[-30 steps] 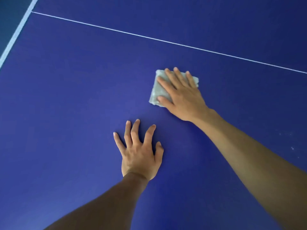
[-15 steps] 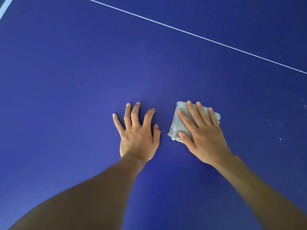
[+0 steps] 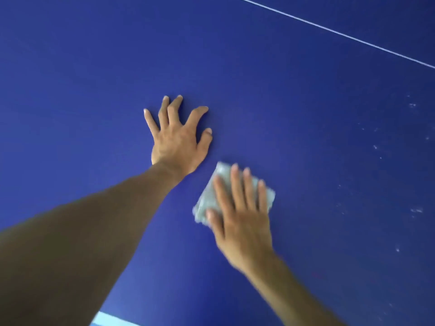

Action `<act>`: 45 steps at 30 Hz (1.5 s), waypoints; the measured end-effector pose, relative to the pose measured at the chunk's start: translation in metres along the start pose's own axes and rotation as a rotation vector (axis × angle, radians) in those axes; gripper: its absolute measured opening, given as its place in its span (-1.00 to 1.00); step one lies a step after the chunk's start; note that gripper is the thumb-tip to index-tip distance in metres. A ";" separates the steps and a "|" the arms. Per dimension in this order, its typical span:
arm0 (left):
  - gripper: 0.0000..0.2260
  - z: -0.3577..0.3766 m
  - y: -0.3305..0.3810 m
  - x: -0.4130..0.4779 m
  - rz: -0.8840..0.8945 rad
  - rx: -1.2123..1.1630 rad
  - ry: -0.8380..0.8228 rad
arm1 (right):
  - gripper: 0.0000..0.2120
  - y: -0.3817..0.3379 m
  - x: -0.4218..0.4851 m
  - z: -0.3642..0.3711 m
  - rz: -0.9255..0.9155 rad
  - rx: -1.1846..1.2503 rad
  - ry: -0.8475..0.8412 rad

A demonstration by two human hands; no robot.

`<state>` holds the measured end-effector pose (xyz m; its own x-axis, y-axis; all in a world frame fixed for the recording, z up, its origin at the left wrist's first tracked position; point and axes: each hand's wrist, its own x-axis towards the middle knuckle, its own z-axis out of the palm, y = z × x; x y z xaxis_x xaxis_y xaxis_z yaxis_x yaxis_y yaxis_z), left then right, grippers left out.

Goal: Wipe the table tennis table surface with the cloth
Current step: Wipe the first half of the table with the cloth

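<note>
Cloth (image 3: 207,200), pale grey (seemingly folded), under right hand (image 3: 242,229)

Matt, smooth blue table surface (image 3: 306,137) flecked with pale specks (image 3: 416,210), soft nubbly grey cloth (image 3: 209,198), thin white painted line (image 3: 341,35)

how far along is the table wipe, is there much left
Looks done: the table around and left of both hands shows no specks. In hand: the right hand presses the folded cloth flat, blurred as if mid-stroke, while the left hand rests flat on the surface. Left: white specks scattered right of the cloth, not yet reached; the rest of the table is out of view.
</note>
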<state>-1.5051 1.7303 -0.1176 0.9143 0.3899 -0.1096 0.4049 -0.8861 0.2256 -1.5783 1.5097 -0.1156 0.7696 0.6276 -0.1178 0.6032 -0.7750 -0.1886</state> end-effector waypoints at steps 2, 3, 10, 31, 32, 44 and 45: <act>-0.47 -0.004 0.002 -0.006 0.023 -0.004 -0.010 | -0.34 0.001 -0.083 0.011 -0.089 -0.003 -0.044; -0.46 -0.006 0.004 -0.011 0.050 -0.008 -0.004 | -0.34 0.010 -0.117 0.013 -0.109 -0.012 -0.062; -0.56 0.008 0.033 -0.154 0.185 0.018 0.107 | -0.39 0.118 -0.142 -0.010 0.077 -0.051 -0.089; -0.54 0.066 0.113 -0.382 -0.394 -0.014 0.106 | -0.36 0.132 -0.204 -0.010 0.327 0.010 -0.007; -0.55 0.068 0.112 -0.382 -0.399 -0.018 0.126 | -0.36 0.120 -0.190 -0.010 0.359 0.031 0.001; -0.57 0.047 0.055 -0.366 -0.421 -0.054 0.240 | -0.39 0.082 -0.220 0.012 -0.133 -0.037 -0.044; -0.57 0.044 0.046 -0.359 -0.474 -0.062 0.246 | -0.38 0.085 -0.202 0.008 -0.063 -0.044 -0.026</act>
<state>-1.8154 1.5389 -0.1102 0.6032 0.7974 0.0153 0.7667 -0.5850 0.2643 -1.6840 1.3176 -0.1155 0.7245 0.6766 -0.1319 0.6595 -0.7360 -0.1530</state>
